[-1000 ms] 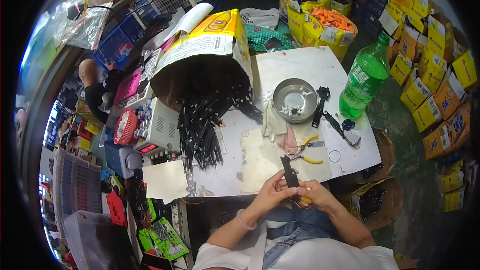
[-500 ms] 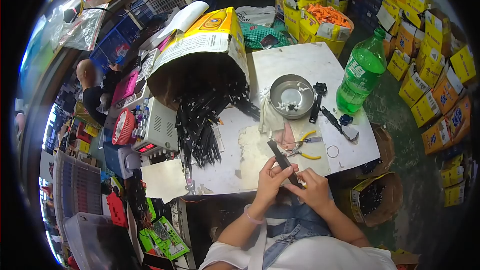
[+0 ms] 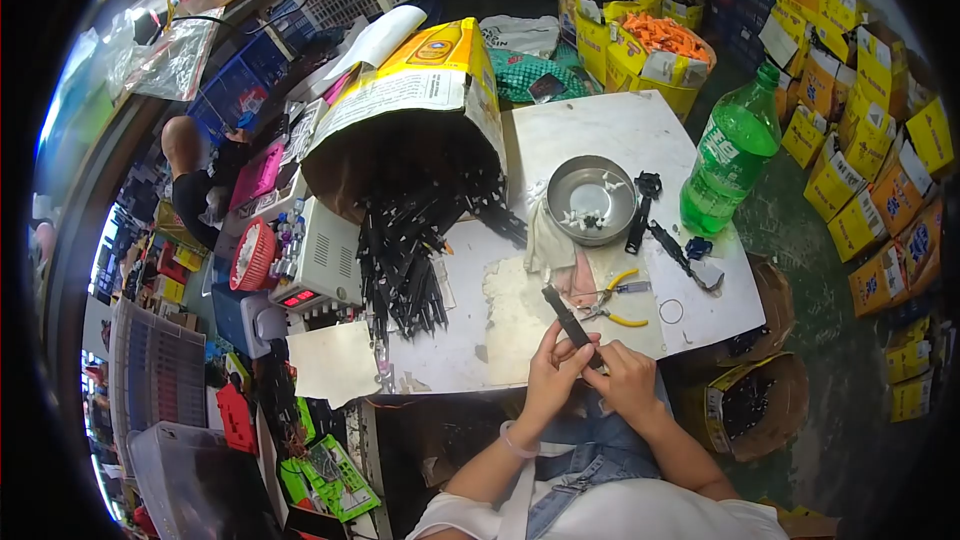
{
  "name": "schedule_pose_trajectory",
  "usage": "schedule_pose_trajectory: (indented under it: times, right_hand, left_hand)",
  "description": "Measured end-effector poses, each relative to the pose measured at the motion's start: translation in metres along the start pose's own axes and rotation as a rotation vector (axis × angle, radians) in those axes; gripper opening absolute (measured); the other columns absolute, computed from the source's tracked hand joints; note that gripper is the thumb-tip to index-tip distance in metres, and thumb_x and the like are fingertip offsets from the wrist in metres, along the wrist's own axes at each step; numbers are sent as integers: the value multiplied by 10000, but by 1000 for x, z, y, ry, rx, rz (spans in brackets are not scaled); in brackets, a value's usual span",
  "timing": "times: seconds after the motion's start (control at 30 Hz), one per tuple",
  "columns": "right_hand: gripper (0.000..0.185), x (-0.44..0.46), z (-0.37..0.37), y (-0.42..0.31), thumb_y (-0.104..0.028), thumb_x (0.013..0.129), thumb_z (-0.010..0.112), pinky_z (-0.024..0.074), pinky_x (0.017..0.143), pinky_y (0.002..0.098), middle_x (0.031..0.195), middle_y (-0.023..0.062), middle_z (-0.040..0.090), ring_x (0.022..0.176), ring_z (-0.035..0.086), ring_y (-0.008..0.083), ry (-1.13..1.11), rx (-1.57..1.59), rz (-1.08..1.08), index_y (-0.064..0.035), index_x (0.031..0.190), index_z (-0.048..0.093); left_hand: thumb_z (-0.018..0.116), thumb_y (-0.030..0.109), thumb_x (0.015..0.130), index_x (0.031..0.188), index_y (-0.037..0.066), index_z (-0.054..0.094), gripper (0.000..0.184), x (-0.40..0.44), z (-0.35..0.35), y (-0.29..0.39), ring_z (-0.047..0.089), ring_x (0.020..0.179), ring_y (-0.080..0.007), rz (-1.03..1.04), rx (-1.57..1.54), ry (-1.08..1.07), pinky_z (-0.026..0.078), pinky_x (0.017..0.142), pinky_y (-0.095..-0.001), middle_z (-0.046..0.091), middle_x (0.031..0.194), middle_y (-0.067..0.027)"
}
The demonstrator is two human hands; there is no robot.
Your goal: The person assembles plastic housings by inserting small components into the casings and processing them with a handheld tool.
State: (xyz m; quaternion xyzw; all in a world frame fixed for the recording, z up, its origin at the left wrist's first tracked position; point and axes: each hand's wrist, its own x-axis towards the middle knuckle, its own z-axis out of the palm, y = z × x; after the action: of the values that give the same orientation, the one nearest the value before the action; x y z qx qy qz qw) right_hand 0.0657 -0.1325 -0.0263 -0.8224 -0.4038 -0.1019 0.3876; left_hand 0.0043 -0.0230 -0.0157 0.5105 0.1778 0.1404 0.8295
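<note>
We are holding our left hand (image 3: pixel 552 370) and right hand (image 3: pixel 628 380) close together at the table's (image 3: pixel 450 358) near edge, curling the fingers of both, our forearms (image 3: pixel 493 462) slanting inward.

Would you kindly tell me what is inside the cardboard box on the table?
Black parts lie heaped in the cardboard box, spilling from its mouth onto the table. The heap hides whatever lies beneath, and the back is too dark to see.
</note>
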Motion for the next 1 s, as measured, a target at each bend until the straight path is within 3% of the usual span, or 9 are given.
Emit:
schedule_pose_trajectory:
  times: [0.2, 0.33, 0.4, 0.43, 0.47, 0.53, 0.57, 0.7, 1.0]
  right_hand:
    - [193, -1, 1, 2, -196, 661, 673, 433, 464, 324, 629, 59, 530, 522, 556, 242, -3, 23, 15, -62, 750, 565]
    - [188, 1, 4, 7, -221, 686, 664, 434, 460, 320, 616, 55, 527, 512, 550, 238, 12, 29, 1, -70, 729, 561]
    - [192, 8, 3, 14, -219, 698, 664, 426, 462, 334, 612, 72, 536, 516, 553, 257, 28, 11, 55, -62, 694, 553]
    - [208, 12, 1, 18, -217, 709, 663, 418, 464, 349, 609, 89, 544, 520, 555, 277, 38, -3, 113, -54, 660, 544]
    - [208, 20, -1, 24, -228, 732, 651, 414, 468, 360, 606, 99, 552, 531, 560, 283, 28, -48, 166, -56, 659, 560]
    - [222, 32, 5, 46, -241, 736, 645, 414, 473, 366, 614, 100, 561, 531, 559, 286, 85, -88, 199, -51, 655, 561]
    - [222, 40, 6, 52, -241, 736, 645, 414, 473, 366, 614, 100, 561, 531, 559, 286, 89, -89, 197, -51, 655, 561]
    - [281, 54, 12, 72, -312, 762, 602, 434, 474, 376, 623, 92, 577, 518, 569, 286, 74, -178, 221, -63, 640, 556]
    - [303, 53, 7, 69, -335, 762, 590, 438, 496, 385, 619, 88, 592, 533, 577, 292, -4, -200, 277, -62, 631, 574]
  left_hand:
    - [553, 43, 831, 1311, -7, 251, 570, 1, 2, 3, 576, 863, -133, 7, 113, 27, 490, 712, -232, 586, 1033, -150]
    - [545, 75, 842, 1315, -3, 258, 559, 2, -1, -2, 565, 896, -139, 9, 116, 17, 473, 755, -257, 585, 1041, -151]
    - [540, 105, 845, 1319, 5, 267, 556, 2, -8, -8, 550, 941, -153, 252, 476, 64, 445, 805, -293, 581, 1061, -149]
    - [536, 122, 839, 1284, 12, 336, 500, 0, -8, -4, 546, 972, -217, 269, 555, 133, 397, 872, -346, 581, 1056, -143]
    - [536, 122, 839, 1284, 12, 336, 500, 1, -14, -5, 546, 972, -217, 273, 554, 127, 397, 872, -346, 581, 1056, -143]
    - [506, 95, 837, 1207, 3, 409, 394, 6, -30, -15, 523, 1007, -240, 601, 967, 221, 379, 893, -330, 579, 1049, -129]
    - [500, 91, 831, 1112, 10, 491, 293, 10, -33, -20, 515, 996, -313, 631, 954, 251, 380, 893, -359, 577, 1030, -142]
    - [497, 69, 812, 958, 6, 574, 176, 16, -37, -27, 519, 931, -354, 638, 1001, 236, 392, 874, -393, 570, 944, -181]
    - [502, 37, 783, 918, 2, 580, 160, 19, -37, -26, 540, 859, -337, 658, 1022, 210, 421, 803, -380, 584, 881, -162]
